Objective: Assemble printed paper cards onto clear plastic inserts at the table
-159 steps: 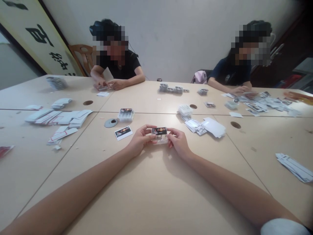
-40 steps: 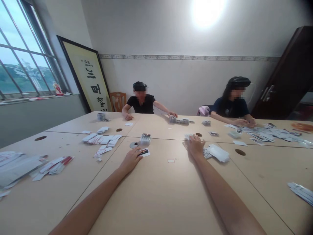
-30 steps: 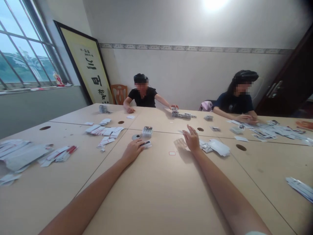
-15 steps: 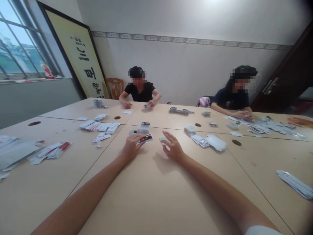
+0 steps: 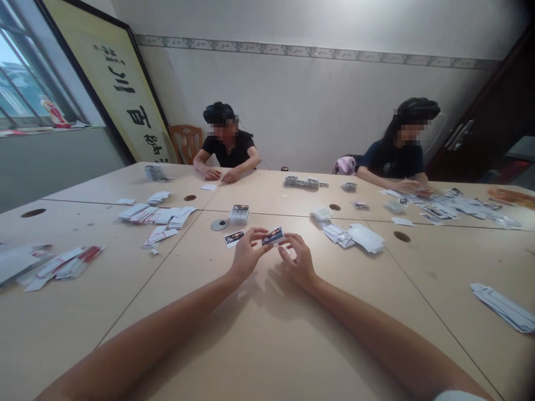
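My left hand [image 5: 246, 257] and my right hand [image 5: 296, 260] meet above the middle of the beige table [image 5: 259, 334]. Between their fingertips they pinch a small printed card [image 5: 273, 236] with a dark picture, held just off the tabletop. My right hand also seems to hold a clear sleeve against the card, though I cannot make it out. A second printed card [image 5: 233, 238] lies flat on the table just left of my left hand. Behind it stands a stack of sleeved cards [image 5: 239, 213] beside a grey disc [image 5: 219, 224].
Loose white sleeves and cards [image 5: 351, 234] lie to the right, more white packets [image 5: 156, 214] to the left. Two people sit across the table, one in black [image 5: 225, 150], one in dark blue [image 5: 397, 161], each handling cards. Round cable holes [image 5: 402, 236] dot the table.
My right hand came back from the pile of sleeves on the right and joined my left hand. My left hand lifted one card off the table. The view tilted down.
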Action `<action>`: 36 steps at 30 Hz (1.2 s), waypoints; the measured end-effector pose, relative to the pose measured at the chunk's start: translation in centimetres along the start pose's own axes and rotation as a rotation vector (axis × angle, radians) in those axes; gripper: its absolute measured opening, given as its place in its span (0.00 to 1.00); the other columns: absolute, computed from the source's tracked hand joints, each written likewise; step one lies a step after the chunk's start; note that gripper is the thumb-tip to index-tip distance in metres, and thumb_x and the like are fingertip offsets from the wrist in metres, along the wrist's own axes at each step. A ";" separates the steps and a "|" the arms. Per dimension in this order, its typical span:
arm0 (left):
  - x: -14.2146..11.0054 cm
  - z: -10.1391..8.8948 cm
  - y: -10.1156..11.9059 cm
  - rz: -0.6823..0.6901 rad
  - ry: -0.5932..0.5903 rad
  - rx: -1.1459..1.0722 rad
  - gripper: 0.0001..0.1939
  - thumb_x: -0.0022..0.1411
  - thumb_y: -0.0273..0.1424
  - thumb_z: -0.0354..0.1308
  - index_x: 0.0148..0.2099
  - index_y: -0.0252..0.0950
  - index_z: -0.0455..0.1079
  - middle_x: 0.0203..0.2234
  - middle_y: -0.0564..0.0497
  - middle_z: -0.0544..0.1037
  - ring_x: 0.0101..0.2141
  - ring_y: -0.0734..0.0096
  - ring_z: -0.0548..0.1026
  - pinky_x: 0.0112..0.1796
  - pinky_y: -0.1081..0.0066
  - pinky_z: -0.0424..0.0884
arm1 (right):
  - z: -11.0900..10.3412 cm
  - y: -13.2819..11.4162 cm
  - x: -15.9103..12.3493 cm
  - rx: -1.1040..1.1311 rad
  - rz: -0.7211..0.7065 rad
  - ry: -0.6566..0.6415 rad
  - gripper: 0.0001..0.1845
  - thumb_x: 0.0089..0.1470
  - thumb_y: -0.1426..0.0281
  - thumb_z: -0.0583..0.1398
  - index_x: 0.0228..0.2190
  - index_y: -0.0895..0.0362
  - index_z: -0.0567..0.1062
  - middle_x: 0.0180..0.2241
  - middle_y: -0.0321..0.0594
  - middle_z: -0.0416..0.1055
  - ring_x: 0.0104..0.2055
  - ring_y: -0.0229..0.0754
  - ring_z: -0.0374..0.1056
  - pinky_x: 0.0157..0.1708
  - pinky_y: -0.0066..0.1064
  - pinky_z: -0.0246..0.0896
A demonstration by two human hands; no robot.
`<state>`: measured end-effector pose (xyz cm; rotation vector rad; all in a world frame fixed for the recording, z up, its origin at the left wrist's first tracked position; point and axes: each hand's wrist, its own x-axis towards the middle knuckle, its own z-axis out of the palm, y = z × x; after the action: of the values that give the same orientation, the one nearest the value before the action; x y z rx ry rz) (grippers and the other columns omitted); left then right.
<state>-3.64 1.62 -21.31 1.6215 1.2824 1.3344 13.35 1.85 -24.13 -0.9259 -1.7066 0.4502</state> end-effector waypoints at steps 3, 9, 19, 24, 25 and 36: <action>-0.2 1.5 -0.7 0.060 -0.006 -0.009 0.10 0.58 0.35 0.62 0.42 0.39 0.70 0.40 0.48 0.79 0.46 0.61 0.76 0.51 0.57 0.68 | -0.3 0.1 0.5 0.079 0.031 0.019 0.11 0.61 0.67 0.54 0.37 0.55 0.76 0.43 0.46 0.72 0.47 0.46 0.69 0.41 0.35 0.69; -0.2 1.4 -1.5 0.082 -0.035 0.112 0.06 0.61 0.33 0.58 0.42 0.40 0.72 0.39 0.50 0.79 0.44 0.61 0.76 0.50 0.58 0.68 | -0.4 0.8 0.8 0.201 0.168 0.022 0.11 0.60 0.65 0.57 0.30 0.55 0.76 0.35 0.40 0.71 0.39 0.42 0.69 0.34 0.30 0.68; -1.1 1.8 -2.0 0.226 -0.163 0.331 0.21 0.64 0.31 0.55 0.59 0.42 0.68 0.63 0.45 0.62 0.62 0.56 0.62 0.62 0.52 0.59 | -0.5 0.6 0.3 0.181 0.176 -0.022 0.14 0.60 0.66 0.57 0.24 0.55 0.73 0.26 0.35 0.69 0.29 0.39 0.67 0.29 0.28 0.65; -1.3 1.7 -1.7 0.224 -0.110 0.358 0.20 0.67 0.35 0.52 0.60 0.42 0.69 0.45 0.43 0.68 0.49 0.59 0.70 0.53 0.56 0.69 | -0.4 1.2 0.3 0.173 0.229 -0.069 0.14 0.60 0.63 0.57 0.26 0.56 0.76 0.23 0.34 0.70 0.27 0.39 0.67 0.31 0.30 0.65; -1.3 1.6 -1.7 0.226 -0.108 0.350 0.20 0.67 0.35 0.51 0.60 0.43 0.68 0.43 0.44 0.67 0.46 0.61 0.70 0.51 0.58 0.70 | -0.4 1.2 0.3 0.186 0.229 -0.087 0.15 0.60 0.63 0.57 0.26 0.56 0.77 0.23 0.34 0.70 0.27 0.39 0.67 0.31 0.30 0.65; -1.1 1.6 -2.3 0.193 -0.148 0.318 0.24 0.68 0.34 0.50 0.65 0.38 0.62 0.48 0.43 0.64 0.50 0.63 0.69 0.55 0.60 0.68 | -0.4 1.3 0.3 0.294 0.288 -0.181 0.18 0.61 0.61 0.56 0.36 0.57 0.83 0.28 0.38 0.77 0.31 0.42 0.71 0.33 0.33 0.69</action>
<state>-2.76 1.39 -24.19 2.0674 1.3250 1.1360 14.10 2.81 -24.69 -0.9373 -1.6145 0.9757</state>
